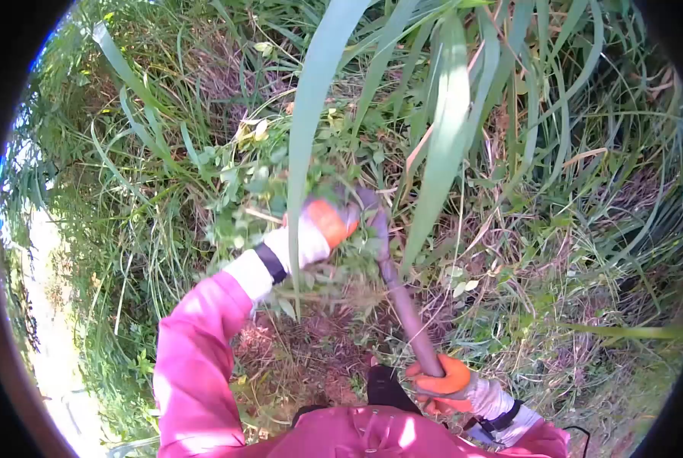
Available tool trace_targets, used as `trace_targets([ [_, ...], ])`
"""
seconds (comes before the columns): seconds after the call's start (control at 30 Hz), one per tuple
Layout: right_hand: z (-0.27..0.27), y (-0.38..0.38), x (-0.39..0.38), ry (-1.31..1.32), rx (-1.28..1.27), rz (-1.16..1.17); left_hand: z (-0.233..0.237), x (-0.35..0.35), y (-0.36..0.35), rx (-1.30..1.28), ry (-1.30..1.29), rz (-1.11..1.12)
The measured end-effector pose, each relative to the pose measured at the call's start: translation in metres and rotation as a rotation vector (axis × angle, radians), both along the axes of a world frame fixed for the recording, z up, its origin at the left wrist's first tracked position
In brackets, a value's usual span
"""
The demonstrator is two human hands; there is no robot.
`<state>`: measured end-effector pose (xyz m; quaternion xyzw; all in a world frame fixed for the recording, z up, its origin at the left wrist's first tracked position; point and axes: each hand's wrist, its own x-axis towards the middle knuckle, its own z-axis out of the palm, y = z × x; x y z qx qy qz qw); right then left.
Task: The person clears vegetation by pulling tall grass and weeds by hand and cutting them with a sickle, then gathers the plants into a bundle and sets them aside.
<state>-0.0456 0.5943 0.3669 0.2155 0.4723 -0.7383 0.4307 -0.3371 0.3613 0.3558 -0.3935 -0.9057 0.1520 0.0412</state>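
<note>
My left hand, in a white and orange glove, reaches into a leafy clump of weeds. Its fingers are partly hidden and blurred, and look closed on the stems. Low on the right, my right hand, gloved alike, wraps around the end of a tool's brown handle. From there the tool slants up and left to a dark bent head close beside my left hand. Leaves cover the working end, so its exact shape is hidden.
Long broad grass blades hang in front of the view. Tall grass stands all round. Reddish soil with dry cuttings lies before my body, with a dark shoe or trouser leg beside it. Bright light shows at left.
</note>
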Motion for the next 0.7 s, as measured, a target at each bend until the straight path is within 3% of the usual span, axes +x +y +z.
trace_targets([
  [0.03, 0.018, -0.003, -0.006, 0.091, 0.165, -0.08, 0.058, -0.018, 0.027, -0.026, 0.043, -0.019],
  [0.07, 0.022, -0.003, -0.01, 0.103, 0.175, -0.087, 0.103, -0.027, 0.044, 0.092, 0.302, -0.23],
  [0.1, 0.019, -0.003, -0.014, 0.278, 0.205, -0.221, 0.137, -0.032, 0.057, 0.209, 0.56, -0.444],
  [0.17, 0.018, -0.014, -0.025, 0.572, 0.329, -0.497, 0.187, -0.036, 0.078, 0.295, 0.632, -0.528],
  [0.27, 0.027, -0.018, -0.039, 0.692, 0.436, -0.704, 0.244, -0.045, 0.104, 0.535, 0.857, -0.723],
  [0.3, 0.024, -0.016, -0.042, 0.825, 0.543, -0.778, 0.248, -0.058, 0.106, 0.543, 0.871, -0.726],
  [0.37, 0.024, -0.016, -0.043, 0.982, 0.644, -0.852, 0.229, -0.098, 0.096, 0.454, 0.894, -0.407],
  [0.43, 0.013, -0.012, -0.024, 0.781, 0.621, -0.936, 0.187, -0.137, 0.076, 0.293, 0.764, -0.089],
  [0.5, -0.038, 0.009, 0.002, 1.04, 1.107, -0.779, 0.167, -0.119, 0.056, 0.14, 0.496, 0.117],
  [0.57, -0.038, 0.005, 0.033, 0.742, 1.003, -0.711, 0.14, -0.123, 0.034, 0.081, 0.474, 0.192],
  [0.6, -0.052, 0.003, 0.051, 0.717, 1.068, -0.647, 0.112, -0.142, 0.015, 0.331, 0.372, 0.3],
  [0.67, -0.051, -0.002, 0.066, 0.697, 1.116, -0.588, 0.102, -0.14, -0.01, 0.415, 0.284, 0.407],
  [0.7, -0.032, -0.01, 0.073, 0.574, 1.045, -0.51, 0.117, -0.125, -0.019, 0.25, 0.302, 0.411],
])
